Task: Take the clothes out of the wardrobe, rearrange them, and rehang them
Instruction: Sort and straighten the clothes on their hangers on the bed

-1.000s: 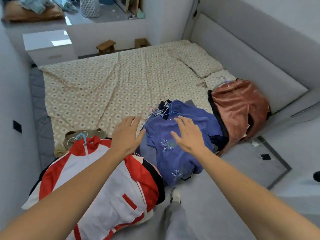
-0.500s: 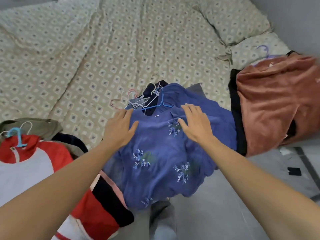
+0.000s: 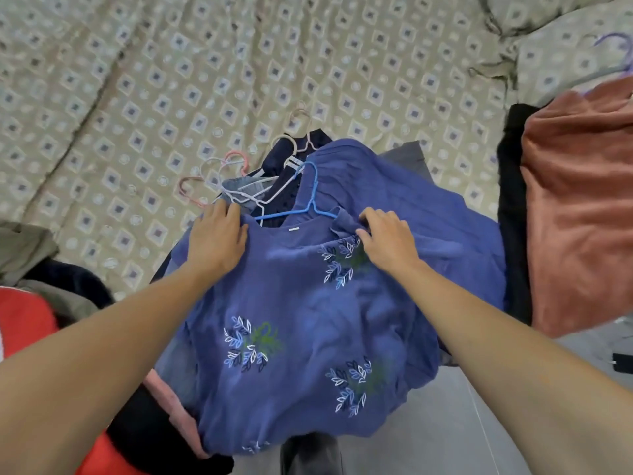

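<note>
A blue blouse (image 3: 301, 303) with embroidered leaf sprigs lies on top of a pile of clothes at the bed's near edge, still on a blue hanger (image 3: 310, 197). My left hand (image 3: 217, 240) grips the blouse's left shoulder. My right hand (image 3: 385, 240) pinches the fabric at the right shoulder, beside the neckline. Under the blouse lie dark navy clothes (image 3: 308, 145) on several white and pink hangers (image 3: 222, 176).
A rust-coloured velvet garment (image 3: 579, 207) over black cloth lies to the right, with a purple hanger (image 3: 620, 53) above it. A red and white jacket (image 3: 24, 323) and olive cloth (image 3: 24, 248) lie left. The patterned bedspread (image 3: 171, 80) stretches beyond; grey floor (image 3: 455, 423) below.
The camera has moved closer and lower over the pile. Both hands have slid up the blue blouse to its shoulders and closed on the fabric.
</note>
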The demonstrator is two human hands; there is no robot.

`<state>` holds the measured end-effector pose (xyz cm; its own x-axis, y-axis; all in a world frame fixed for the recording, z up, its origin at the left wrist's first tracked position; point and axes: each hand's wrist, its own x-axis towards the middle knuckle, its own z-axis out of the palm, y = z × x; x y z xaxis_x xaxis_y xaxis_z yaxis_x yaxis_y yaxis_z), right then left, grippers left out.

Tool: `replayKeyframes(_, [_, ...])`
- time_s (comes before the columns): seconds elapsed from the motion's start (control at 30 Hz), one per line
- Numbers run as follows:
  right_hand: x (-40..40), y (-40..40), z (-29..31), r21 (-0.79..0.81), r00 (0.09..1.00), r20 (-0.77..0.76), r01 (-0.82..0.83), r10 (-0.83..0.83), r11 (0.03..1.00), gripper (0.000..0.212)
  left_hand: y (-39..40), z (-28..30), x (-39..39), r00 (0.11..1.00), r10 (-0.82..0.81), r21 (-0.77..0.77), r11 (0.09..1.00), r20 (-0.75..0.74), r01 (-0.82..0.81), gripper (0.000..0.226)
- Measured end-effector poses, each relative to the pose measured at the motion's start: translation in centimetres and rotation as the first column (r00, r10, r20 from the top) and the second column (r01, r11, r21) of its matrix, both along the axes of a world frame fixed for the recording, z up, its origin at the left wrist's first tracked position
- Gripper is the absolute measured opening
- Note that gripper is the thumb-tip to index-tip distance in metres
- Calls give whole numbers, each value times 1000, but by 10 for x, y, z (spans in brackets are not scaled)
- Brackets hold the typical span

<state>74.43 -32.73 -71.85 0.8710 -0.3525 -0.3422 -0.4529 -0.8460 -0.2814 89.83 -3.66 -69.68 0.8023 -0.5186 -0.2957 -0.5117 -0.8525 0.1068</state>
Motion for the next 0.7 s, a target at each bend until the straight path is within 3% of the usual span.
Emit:
replayKeyframes(0.17, [-11, 1, 25, 120, 992, 114, 49, -63, 992, 16, 8, 24, -8, 991, -80, -173, 983, -108, 61, 23])
replayKeyframes(0.3, [-18, 0, 87, 107, 983, 172, 43, -61, 993, 21, 13, 83, -13, 989, -27, -389, 921, -144, -32, 23])
replayKeyframes(0.5, [-47, 1, 215, -17, 960, 281, 5, 0, 1000, 30, 46, 196, -26, 999, -25, -512, 859, -47, -3, 18])
replayKeyframes(0.7, [-103, 64, 366, -176, 872, 481, -7, 93, 984, 29, 112, 333, -62, 992, -64, -602, 790, 113, 120, 31])
